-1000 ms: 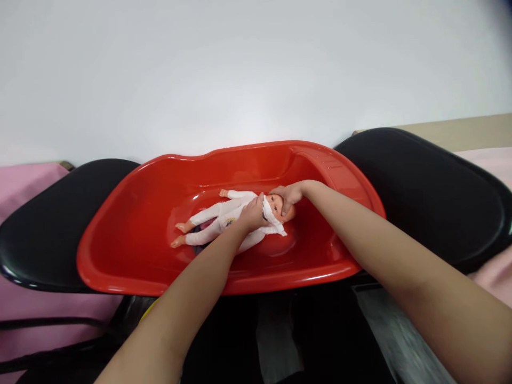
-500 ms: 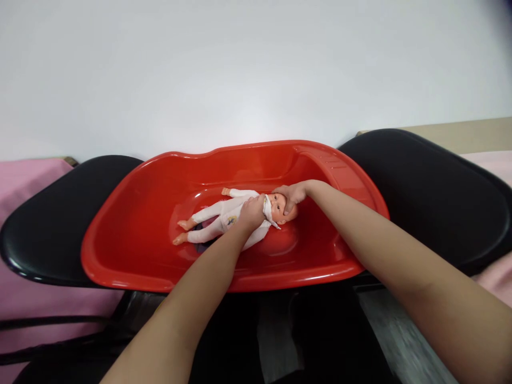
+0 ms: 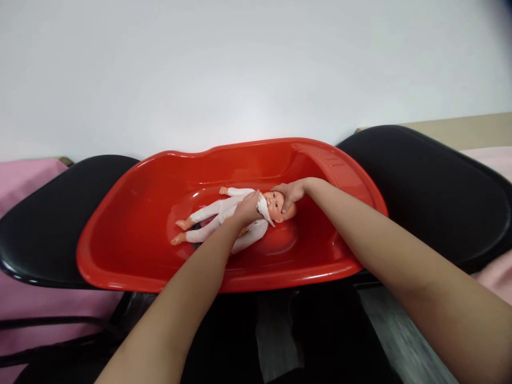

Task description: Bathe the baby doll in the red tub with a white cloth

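A baby doll (image 3: 205,214) in white clothes lies on its back in a red baby bathtub (image 3: 132,224), its head to the right and its bare feet to the left. My right hand (image 3: 292,193) curves round the top of the doll's head, thumb on the forehead. At the doll's neck, my left hand (image 3: 248,207) is closed on a white cloth (image 3: 264,208) that lies under the chin, one pointed corner hanging toward me. My left forearm crosses the doll's near side and hides part of its trunk. A dark cloth shows partly beneath its legs.
The tub rests across two black chair seats, one on the left (image 3: 60,229) and one on the right (image 3: 432,197). Behind stands a plain pale wall (image 3: 240,69). Pink cloth (image 3: 32,181) hangs at the far left, and paler pink cloth lies at the right edge.
My left hand has shifted slightly up and turned, and the white cloth sits lower, uncovering the doll's mouth. My right hand stays on the head. The view has shifted slightly.
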Action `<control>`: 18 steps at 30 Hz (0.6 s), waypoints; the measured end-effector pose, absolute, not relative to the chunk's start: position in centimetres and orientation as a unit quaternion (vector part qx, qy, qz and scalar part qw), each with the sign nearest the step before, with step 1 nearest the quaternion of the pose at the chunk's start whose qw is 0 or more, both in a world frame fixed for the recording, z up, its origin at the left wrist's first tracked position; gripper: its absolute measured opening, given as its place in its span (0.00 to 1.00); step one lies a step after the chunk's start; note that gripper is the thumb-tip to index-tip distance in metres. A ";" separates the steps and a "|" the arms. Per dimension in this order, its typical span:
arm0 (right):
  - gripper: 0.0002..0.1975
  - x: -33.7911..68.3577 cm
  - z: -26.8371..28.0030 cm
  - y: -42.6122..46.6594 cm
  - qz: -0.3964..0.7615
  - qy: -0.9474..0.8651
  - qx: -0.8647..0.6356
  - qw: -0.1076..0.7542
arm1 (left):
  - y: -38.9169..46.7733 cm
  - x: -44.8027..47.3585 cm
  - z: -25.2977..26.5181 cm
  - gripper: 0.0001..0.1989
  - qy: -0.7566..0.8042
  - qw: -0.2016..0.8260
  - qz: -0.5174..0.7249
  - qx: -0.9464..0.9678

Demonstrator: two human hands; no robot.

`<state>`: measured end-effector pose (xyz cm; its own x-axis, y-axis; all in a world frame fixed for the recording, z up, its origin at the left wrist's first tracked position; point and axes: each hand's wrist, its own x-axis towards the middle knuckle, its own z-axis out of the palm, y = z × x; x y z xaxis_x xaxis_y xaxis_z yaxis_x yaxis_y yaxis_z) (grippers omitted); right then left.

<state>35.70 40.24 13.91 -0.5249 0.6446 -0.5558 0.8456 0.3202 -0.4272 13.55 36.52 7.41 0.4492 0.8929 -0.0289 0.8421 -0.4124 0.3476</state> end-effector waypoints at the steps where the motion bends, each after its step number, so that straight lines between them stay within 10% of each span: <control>1: 0.56 35.6 14.1 40.1 -0.348 0.799 0.468 0.146 | 36.3 13.7 7.2 0.53 0.512 0.161 0.074 0.841; 4: 0.55 35.4 14.5 39.7 -0.343 0.799 0.471 0.150 | 35.7 13.8 6.5 0.56 0.510 0.143 0.069 0.845; 12: 0.57 35.6 14.4 39.8 -0.351 0.798 0.467 0.150 | 36.0 13.2 7.0 0.13 0.504 0.089 0.096 0.854; 18: 0.55 35.4 14.4 39.5 -0.344 0.801 0.467 0.148 | 36.4 12.5 9.8 0.12 0.578 0.067 0.126 0.803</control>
